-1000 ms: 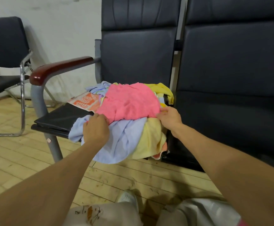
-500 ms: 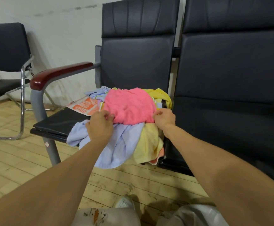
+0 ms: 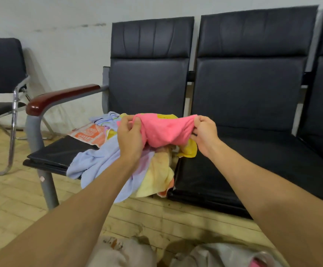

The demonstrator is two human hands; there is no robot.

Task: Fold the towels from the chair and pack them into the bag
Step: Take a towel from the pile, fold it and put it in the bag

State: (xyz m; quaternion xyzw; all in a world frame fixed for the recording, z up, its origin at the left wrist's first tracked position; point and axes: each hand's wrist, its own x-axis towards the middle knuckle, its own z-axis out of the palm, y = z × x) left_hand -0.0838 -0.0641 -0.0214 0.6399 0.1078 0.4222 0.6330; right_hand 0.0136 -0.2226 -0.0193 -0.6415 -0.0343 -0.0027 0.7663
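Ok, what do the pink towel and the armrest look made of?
Pink towel: likely soft terry or microfibre, matte; it sags and creases where held. Armrest: probably varnished wood, reddish-brown with a glossy highlight; could be coated plastic.

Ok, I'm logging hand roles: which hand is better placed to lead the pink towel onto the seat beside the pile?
Right, probably: the right hand pinches the pink towel next to that seat; the left hand pinches it over the pile.

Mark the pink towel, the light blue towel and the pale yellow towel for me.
pink terry towel (image 3: 164, 132), head view, middle of the stretched cloth.
light blue terry towel (image 3: 93, 158), head view, its draped left fold.
pale yellow terry towel (image 3: 156, 176), head view, drooping lower part.
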